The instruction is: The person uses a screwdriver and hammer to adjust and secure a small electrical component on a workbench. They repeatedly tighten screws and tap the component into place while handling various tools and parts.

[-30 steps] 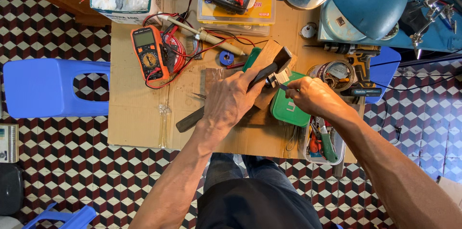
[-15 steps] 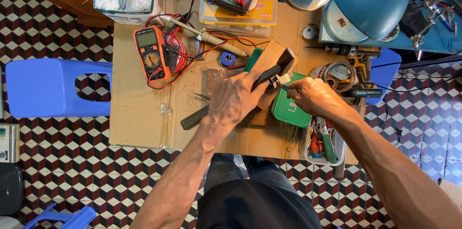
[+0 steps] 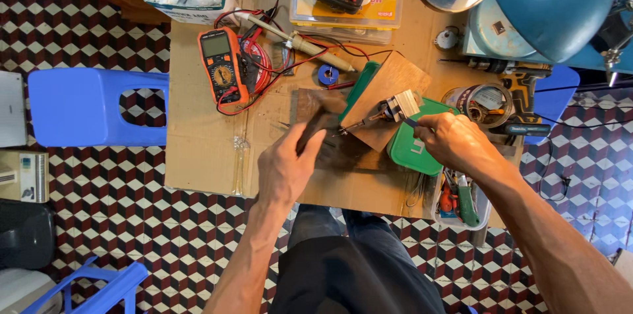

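Cardboard sheet point(image 3: 204, 149): brown, covers my work table; everything below rests on it or just beside it.
Blue stool point(image 3: 86, 106): plastic, on the chequered floor to my left of the table.
Blue lamp shades point(image 3: 547, 4): two, hanging over the far right corner.
Wooden block point(image 3: 389, 93): tilted, leaning on a green case point(image 3: 412, 152) at the middle of the sheet.
Orange multimeter point(image 3: 223, 66): face up, far left of the block, its red and black leads coiled just beside it.
My left hand point(image 3: 285, 169): fingers curled round a dark handle point(image 3: 315, 130), which lies on a dark board near the block's lower edge; grip closed on it.
My right hand point(image 3: 455, 142): fingertips pinched on a thin dark tool at the block's right corner, touching a small metal part point(image 3: 401, 104).
Small metal part: silvery, boxy, perched at the block's right edge; a thin rod sticks out of it across the wood.
Soldering iron point(image 3: 310, 45): pale handle, lying slantwise beyond the block.
Tape roll point(image 3: 328, 74): blue, small, just left of the block's top.
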